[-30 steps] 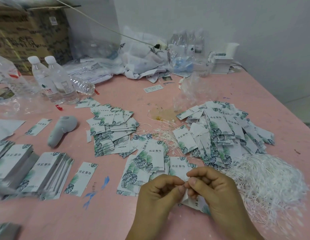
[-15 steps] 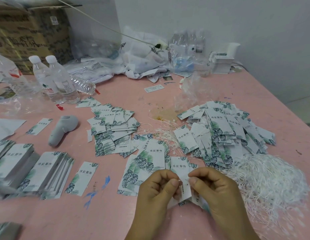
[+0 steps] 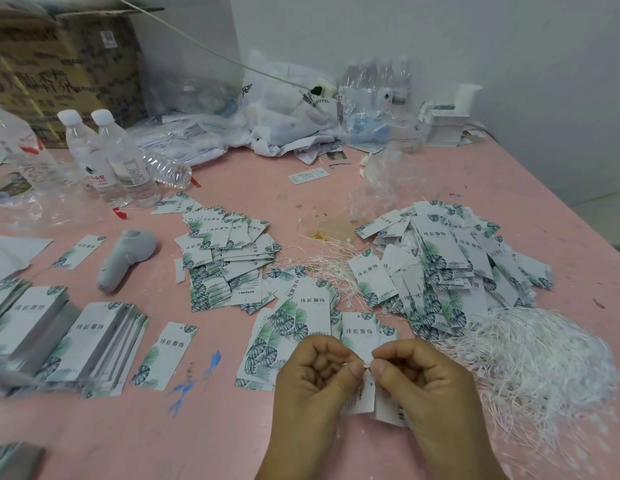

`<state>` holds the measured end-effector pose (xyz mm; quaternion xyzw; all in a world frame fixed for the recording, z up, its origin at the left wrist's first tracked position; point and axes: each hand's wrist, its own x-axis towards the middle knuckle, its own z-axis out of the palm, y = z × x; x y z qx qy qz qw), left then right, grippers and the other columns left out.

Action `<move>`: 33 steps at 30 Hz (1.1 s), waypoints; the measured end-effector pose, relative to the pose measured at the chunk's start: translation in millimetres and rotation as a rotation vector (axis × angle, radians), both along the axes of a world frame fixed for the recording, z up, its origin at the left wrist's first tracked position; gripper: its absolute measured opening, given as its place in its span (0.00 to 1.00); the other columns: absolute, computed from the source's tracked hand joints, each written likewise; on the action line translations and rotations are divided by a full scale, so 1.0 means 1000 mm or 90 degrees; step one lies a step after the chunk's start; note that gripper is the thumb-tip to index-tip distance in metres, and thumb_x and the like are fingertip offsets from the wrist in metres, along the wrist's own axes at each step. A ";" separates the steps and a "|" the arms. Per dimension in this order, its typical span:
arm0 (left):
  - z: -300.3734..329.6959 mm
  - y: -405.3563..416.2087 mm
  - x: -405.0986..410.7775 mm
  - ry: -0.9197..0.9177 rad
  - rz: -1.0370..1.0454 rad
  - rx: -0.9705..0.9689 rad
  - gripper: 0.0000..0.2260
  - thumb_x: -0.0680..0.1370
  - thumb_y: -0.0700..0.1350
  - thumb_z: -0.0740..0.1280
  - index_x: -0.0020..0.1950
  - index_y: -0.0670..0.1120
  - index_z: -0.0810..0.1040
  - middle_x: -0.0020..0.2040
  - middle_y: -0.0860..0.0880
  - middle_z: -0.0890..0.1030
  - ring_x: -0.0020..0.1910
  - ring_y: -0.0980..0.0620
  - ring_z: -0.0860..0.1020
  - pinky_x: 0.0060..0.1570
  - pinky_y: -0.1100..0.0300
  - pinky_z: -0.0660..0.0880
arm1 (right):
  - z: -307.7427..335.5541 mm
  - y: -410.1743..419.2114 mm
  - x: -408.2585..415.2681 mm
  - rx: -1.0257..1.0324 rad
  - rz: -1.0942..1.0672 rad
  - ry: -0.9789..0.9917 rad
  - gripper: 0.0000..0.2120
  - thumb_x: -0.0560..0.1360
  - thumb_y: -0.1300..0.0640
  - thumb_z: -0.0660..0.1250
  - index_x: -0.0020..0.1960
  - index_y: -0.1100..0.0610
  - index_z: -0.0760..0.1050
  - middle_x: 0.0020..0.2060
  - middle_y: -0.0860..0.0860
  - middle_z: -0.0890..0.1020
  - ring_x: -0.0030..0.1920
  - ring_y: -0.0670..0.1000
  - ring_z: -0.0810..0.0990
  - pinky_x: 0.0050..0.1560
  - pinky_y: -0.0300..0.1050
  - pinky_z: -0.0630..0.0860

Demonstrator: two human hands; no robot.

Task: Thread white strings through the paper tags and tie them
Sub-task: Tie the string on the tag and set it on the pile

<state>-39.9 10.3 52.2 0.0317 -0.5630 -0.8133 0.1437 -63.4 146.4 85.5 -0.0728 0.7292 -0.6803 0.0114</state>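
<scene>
Hands are both up close at the near edge of the pink table, knuckles almost touching. Left hand has its fingers curled in with thumb and forefinger pinching the top of a small paper tag, and the right hand is curled the same way, pinching right at that spot, with more tags tucked under it. Can't make out the string between the fingertips, too fine.

Using that held tag as the landmark: the loose heap of white strings sits just to its right, running out toward the table's right edge. Beyond it and to the right is the big messy pile of tags, and a smaller pile lies beyond it to the left. Neat stacked tags are well off to its left, near the left edge. Bare pink surface shows to the near left of the tag, with blue paint smears on it. Water bottles stand far back left.
</scene>
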 end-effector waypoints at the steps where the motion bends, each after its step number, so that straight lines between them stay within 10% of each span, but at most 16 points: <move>1: 0.000 0.000 0.000 0.001 0.004 -0.006 0.09 0.65 0.46 0.77 0.41 0.51 0.81 0.36 0.45 0.83 0.34 0.52 0.78 0.36 0.61 0.77 | 0.000 0.000 0.000 0.001 -0.002 -0.003 0.15 0.69 0.69 0.74 0.40 0.48 0.84 0.30 0.52 0.83 0.30 0.43 0.79 0.34 0.33 0.76; 33: -0.006 -0.003 -0.001 0.002 -0.014 -0.002 0.13 0.62 0.48 0.82 0.40 0.49 0.82 0.35 0.43 0.82 0.34 0.50 0.78 0.36 0.60 0.77 | 0.003 0.002 -0.006 -0.095 0.081 -0.095 0.06 0.64 0.61 0.76 0.41 0.56 0.84 0.26 0.57 0.80 0.26 0.49 0.77 0.30 0.38 0.76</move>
